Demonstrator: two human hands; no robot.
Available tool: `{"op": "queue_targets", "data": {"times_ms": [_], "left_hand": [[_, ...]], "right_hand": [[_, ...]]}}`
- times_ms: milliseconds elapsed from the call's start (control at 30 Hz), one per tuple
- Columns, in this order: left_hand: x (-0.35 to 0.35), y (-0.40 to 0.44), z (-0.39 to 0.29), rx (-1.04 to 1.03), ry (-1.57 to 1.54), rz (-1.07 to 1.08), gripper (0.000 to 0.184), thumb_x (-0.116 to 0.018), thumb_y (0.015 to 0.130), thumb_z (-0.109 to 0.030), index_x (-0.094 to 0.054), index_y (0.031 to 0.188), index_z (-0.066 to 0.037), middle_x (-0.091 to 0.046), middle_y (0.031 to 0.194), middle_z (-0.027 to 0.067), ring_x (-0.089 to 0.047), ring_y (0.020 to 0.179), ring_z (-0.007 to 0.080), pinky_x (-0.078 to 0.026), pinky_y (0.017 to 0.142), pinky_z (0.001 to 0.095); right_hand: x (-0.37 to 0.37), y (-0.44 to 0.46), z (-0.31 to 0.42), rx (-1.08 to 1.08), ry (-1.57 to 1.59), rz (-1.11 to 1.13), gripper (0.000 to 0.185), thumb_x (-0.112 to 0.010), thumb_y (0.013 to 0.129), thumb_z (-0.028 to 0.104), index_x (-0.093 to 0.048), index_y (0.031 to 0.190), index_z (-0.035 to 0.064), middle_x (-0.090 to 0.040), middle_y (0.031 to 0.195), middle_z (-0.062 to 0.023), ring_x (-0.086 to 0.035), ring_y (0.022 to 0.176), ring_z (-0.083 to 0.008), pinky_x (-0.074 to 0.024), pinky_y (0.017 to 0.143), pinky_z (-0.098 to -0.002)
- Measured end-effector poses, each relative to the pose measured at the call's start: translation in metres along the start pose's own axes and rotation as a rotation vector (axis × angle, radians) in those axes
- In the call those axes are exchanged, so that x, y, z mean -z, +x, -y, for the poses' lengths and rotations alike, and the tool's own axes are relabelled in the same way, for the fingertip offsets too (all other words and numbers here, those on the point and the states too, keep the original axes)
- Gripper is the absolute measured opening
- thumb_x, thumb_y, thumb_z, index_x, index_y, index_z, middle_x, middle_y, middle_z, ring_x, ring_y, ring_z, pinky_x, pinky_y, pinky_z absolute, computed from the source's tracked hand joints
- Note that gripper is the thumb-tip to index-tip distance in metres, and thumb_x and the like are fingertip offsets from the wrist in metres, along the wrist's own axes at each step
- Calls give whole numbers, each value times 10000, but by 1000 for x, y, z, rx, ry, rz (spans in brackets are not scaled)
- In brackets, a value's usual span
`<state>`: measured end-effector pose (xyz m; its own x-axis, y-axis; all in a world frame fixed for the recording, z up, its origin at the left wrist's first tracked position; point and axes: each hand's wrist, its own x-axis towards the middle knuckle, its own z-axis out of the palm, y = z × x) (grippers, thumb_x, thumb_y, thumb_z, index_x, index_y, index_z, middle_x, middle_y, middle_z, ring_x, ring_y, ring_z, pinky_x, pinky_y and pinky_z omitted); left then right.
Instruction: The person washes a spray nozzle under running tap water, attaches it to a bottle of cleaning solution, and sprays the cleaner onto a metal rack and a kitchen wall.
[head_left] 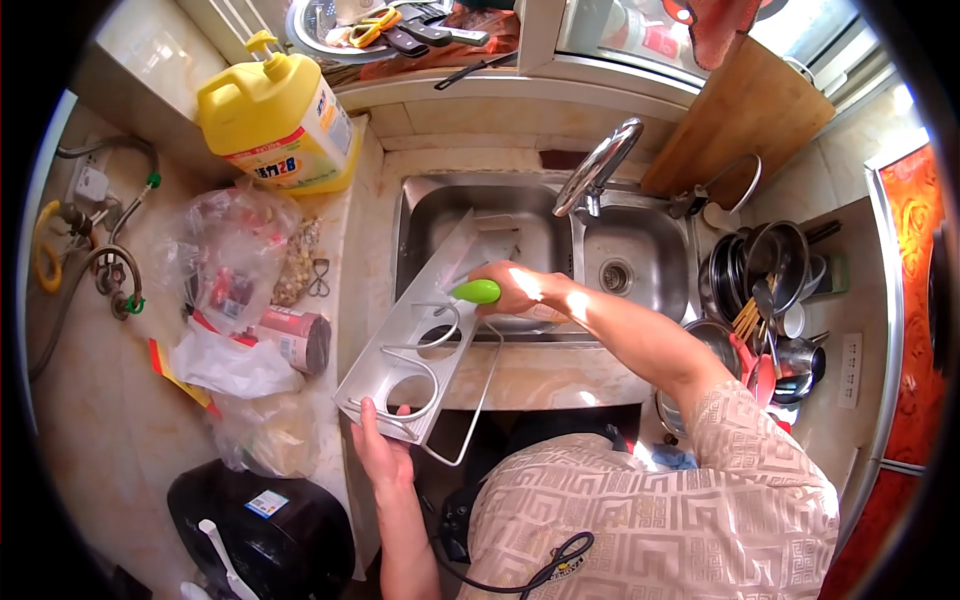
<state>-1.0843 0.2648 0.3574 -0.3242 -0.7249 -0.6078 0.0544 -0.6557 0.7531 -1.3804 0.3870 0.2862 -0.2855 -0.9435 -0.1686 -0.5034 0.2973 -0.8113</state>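
Note:
A long white rack [400, 345] with round cut-outs and wire loops is tilted over the front edge of the sink, its far end down in the left basin [425, 205]. My left hand [382, 448] grips the near end of the rack from below. My right hand [515, 290] is closed around a tool with a rounded green handle [475, 291], held against or just above the middle of the rack. The working end of that tool is hidden behind my hand, so its kind does not show. A chrome faucet [600, 165] stands behind the basins.
On the left counter are a yellow jug [275, 120], plastic bags [225, 250] and a black bin-like container [265, 525]. Pans [775, 260] and utensils crowd the right side. A wooden cutting board [740, 120] leans at the back right. Scissors [375, 27] and knives lie in a bowl on the sill.

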Motion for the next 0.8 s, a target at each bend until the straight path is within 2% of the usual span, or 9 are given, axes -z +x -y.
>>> {"op": "queue_targets", "data": {"times_ms": [67, 200, 300, 367, 500, 567, 667, 733, 800], "left_hand": [[0, 1, 0, 3, 6, -2, 483, -627, 925, -303, -438, 1293, -53, -521, 1200, 100, -584, 990, 231, -570, 748, 369], [10, 7, 4, 18, 24, -6, 481, -628, 923, -313, -445, 1281, -50, -519, 1204, 98, -568, 1024, 226, -564, 766, 377], [10, 7, 2, 27, 26, 1, 478, -631, 921, -317, -451, 1273, -50, -519, 1204, 96, -566, 1030, 223, -561, 777, 381], [9, 7, 1, 24, 24, 10, 479, -634, 918, -322, -454, 1271, -51, -520, 1202, 94, -566, 1031, 222, -559, 784, 383], [12, 7, 2, 42, 48, -17, 496, -646, 908, -341, -459, 1265, -53, -520, 1201, 88, -563, 1036, 224, -557, 789, 387], [12, 8, 1, 47, 54, -11, 501, -650, 905, -347, -459, 1265, -55, -519, 1202, 86, -563, 1037, 225, -556, 790, 388], [10, 5, 0, 56, 65, -13, 464, -622, 920, -367, -496, 1261, -76, -538, 1228, 66, -551, 1065, 200, -524, 850, 387], [10, 5, -2, 97, 61, -17, 472, -622, 920, -370, -499, 1269, -78, -541, 1240, 67, -557, 1053, 197, -521, 853, 385], [23, 17, 6, 86, 64, 4, 497, -628, 911, -395, -495, 1275, -84, -538, 1242, 62, -564, 1038, 216, -524, 843, 388]], "right_hand": [[-1, 7, 2, -97, -78, 80, 379, -717, 739, 247, -652, 1093, 128, -681, 1044, -119, -628, 989, -331, -493, 857, -419], [-4, 12, 3, -119, -130, 59, 350, -698, 752, 246, -652, 1077, 123, -676, 1043, -136, -624, 988, -342, -492, 834, -428], [-2, 10, 5, -21, -94, -62, 284, -669, 769, 243, -662, 1021, 111, -678, 985, -152, -627, 949, -360, -490, 796, -443], [-7, 15, -4, -103, -100, -200, 226, -649, 774, 235, -665, 950, 93, -676, 918, -166, -625, 903, -381, -483, 770, -460], [-10, 14, -14, -277, -143, -176, 198, -647, 767, 226, -667, 903, 84, -676, 877, -174, -626, 884, -393, -482, 768, -465], [-3, 6, -2, -164, -157, -122, 213, -640, 805, 223, -637, 960, 76, -651, 983, -177, -601, 961, -390, -473, 784, -465], [-3, 0, 7, -61, -142, -176, 263, -641, 793, 209, -607, 1024, 89, -625, 1032, -168, -585, 1000, -385, -466, 808, -460], [-5, 10, -5, -127, -123, -115, 293, -619, 796, 193, -580, 1072, 101, -600, 1080, -162, -566, 1043, -385, -460, 832, -459], [-16, 18, -28, -219, -227, -259, 256, -642, 735, 152, -599, 977, 81, -648, 925, -163, -610, 922, -399, -487, 762, -476]]}}
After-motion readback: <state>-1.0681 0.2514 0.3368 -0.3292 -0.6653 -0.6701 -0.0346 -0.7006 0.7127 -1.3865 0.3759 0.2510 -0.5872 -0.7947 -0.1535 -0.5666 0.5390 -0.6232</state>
